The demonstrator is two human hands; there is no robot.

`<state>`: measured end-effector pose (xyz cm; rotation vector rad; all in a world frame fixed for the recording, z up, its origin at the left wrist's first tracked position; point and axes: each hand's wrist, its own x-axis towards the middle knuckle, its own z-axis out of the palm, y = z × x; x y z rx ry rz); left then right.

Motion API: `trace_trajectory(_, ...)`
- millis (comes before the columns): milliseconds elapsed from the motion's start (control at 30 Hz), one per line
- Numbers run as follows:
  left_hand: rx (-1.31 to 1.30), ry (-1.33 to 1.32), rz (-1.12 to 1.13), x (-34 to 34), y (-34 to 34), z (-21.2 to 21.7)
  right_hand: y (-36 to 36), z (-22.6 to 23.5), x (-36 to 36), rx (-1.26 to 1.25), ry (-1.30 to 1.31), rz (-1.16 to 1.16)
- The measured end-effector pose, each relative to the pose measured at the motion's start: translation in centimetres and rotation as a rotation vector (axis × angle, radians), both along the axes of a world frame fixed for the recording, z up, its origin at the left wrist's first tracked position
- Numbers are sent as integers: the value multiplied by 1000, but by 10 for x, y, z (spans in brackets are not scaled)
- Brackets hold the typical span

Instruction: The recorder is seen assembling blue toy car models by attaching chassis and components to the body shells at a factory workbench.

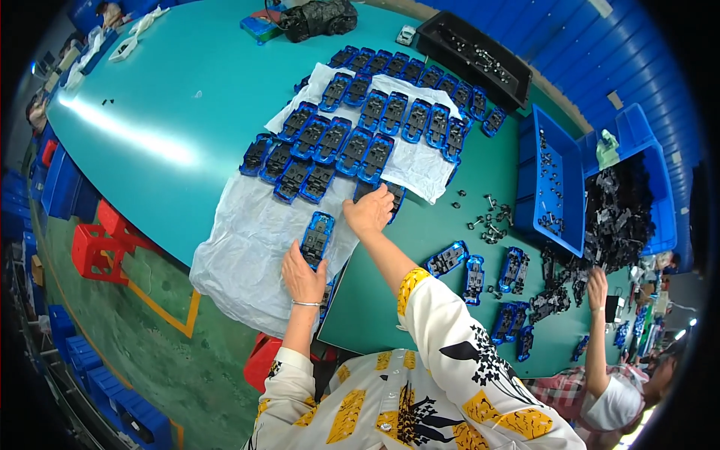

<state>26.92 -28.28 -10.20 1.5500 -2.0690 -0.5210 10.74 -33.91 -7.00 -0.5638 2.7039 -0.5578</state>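
Observation:
Blue toy car bodies [332, 140] with black undersides facing up lie in rows on white sheets of paper [244, 240]. In front of them, my left hand [304, 276] grips the near end of a single car body [317, 236], thumb on one side and fingers on the other. To its right my right hand [369, 212] has its fingers closed over a car body [395, 199] at the near right end of the rows, partly hiding it. Another car body [327, 298] shows in part beside my left wrist.
Small black wheel sets [491, 221] lie right of the rows, with more car bodies [474, 280] nearer. A blue bin [530, 187], a heap of black parts [619, 214] and a black tray [442, 37] stand beyond. A co-worker's hand [597, 289] reaches toward the heap. Red stools [97, 251] stand left.

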Motion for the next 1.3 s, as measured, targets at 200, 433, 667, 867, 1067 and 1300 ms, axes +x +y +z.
trace_trajectory(200,-17,65,-31,2,0,-2,41,4,11,-121,-40,172)
trace_trajectory(433,-92,148,-90,7,13,2,118,10,0,-315,-30,328)
trace_trajectory(667,-11,179,-296,-18,59,12,203,32,-62,-329,71,207)
trace_trajectory(867,15,169,-490,-58,88,-4,313,40,-87,-303,132,17)
trace_trajectory(1067,13,92,-527,-82,100,-10,394,33,-82,-282,179,-88)
trace_trajectory(1300,-106,-63,-552,-97,103,12,441,47,-83,-308,34,-14)
